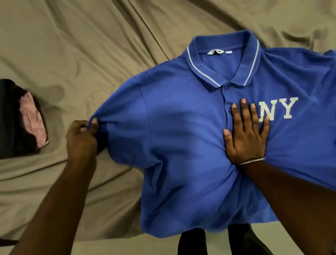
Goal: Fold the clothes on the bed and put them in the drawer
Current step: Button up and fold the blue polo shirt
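A blue polo shirt [181, 149] with a white-striped collar and white "NY" letters lies face up on the bed, its hem hanging over the bed's near edge. My left hand [82, 136] pinches the end of the shirt's left sleeve and pulls it outward. My right hand [245, 134] lies flat with spread fingers on the chest, beside the button placket and partly over the letters. The shirt's right sleeve runs out of view at the right.
A dark folded garment [3, 119] with a pink patch lies on the bed at the left edge. The wrinkled olive-tan bedsheet [69, 37] covers the rest. My dark trouser legs [223, 252] show below the bed's edge.
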Action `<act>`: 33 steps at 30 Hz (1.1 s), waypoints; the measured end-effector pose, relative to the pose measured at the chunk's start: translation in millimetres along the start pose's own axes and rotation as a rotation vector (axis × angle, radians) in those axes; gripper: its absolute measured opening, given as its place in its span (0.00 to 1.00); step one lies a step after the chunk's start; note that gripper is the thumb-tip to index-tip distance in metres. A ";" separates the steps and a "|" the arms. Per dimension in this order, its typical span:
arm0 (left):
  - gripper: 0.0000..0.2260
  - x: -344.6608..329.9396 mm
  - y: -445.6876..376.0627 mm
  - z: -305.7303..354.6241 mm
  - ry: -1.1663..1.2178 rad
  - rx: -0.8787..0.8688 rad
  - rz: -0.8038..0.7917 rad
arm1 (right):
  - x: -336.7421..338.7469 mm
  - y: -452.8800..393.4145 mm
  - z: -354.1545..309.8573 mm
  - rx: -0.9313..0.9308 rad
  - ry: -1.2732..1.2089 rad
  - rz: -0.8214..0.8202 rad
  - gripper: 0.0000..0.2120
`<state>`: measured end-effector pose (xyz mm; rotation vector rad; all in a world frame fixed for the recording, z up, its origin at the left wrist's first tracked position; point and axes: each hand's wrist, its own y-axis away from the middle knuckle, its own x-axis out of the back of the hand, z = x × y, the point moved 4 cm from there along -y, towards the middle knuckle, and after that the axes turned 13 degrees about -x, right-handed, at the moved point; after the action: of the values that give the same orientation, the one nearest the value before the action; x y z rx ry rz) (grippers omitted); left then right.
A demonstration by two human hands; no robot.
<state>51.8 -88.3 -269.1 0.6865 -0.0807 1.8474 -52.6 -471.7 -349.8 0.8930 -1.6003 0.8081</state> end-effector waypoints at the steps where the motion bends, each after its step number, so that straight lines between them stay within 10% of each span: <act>1: 0.11 10.2 -7.5 3.8 -0.056 -0.058 0.006 | -1.2 0.3 0.3 0.000 -0.007 -0.001 0.32; 8: 0.29 14.2 -10.8 66.8 -0.332 -0.268 -0.344 | -5.7 -1.3 1.5 0.003 -0.054 -0.028 0.32; 19: 0.15 -101.0 105.5 197.2 -0.023 -0.355 -0.401 | 17.8 -5.9 2.2 0.056 -0.199 -0.130 0.35; 25: 0.18 -223.2 153.7 226.9 -0.102 -0.497 -0.458 | 92.5 -15.5 50.2 -0.307 -1.487 -0.285 0.27; 29: 0.21 -299.1 183.6 249.3 -0.069 -0.573 -0.464 | 148.7 -38.2 63.7 -0.144 -1.449 -0.287 0.33; 33: 0.17 -378.7 199.9 271.6 0.012 -0.610 -0.492 | 140.3 -83.7 113.1 -0.536 -1.437 -0.067 0.03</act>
<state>72.7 -586.4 -176.5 0.2326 -0.4117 1.2544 -52.0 -629.6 -229.0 1.1583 -2.7554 -0.5447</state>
